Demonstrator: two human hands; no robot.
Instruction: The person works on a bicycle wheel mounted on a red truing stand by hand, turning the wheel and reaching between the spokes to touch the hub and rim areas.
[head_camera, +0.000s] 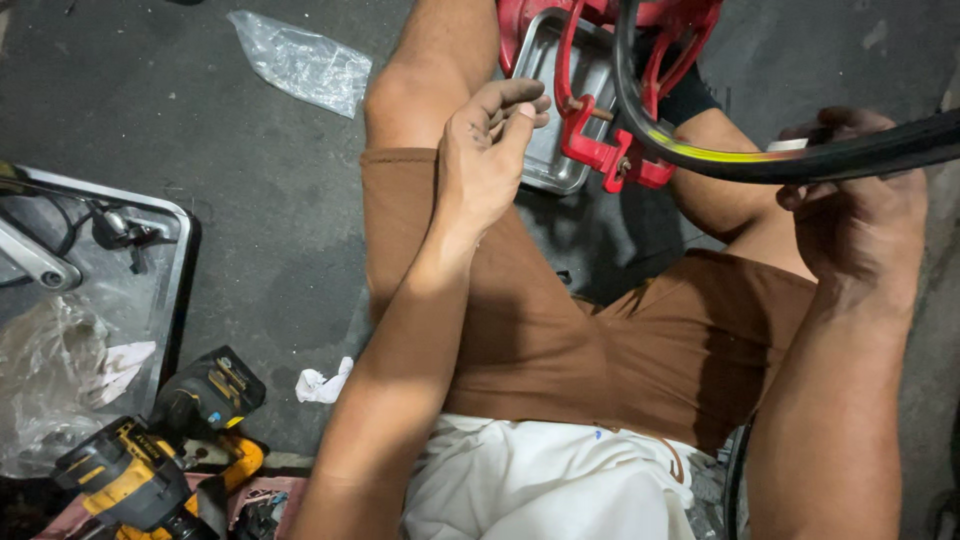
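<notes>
I sit on a dark floor in brown shorts and a white shirt. My right hand (858, 215) grips a black bicycle tyre (800, 160) with a yellow stripe that curves up from the right to the top middle. My left hand (487, 150) hovers over my left knee with fingers loosely curled, its fingertips close to a red metal stand (600, 150), holding nothing that I can see. The red stand rests over a shiny metal tray (545, 80) between my knees.
At the left, a metal tray (180, 240) holds bicycle parts and crumpled plastic. A yellow and black power drill (150, 450) lies at the bottom left. A clear plastic bag (300, 62) lies at the top, and a white paper scrap (322, 384) near my thigh.
</notes>
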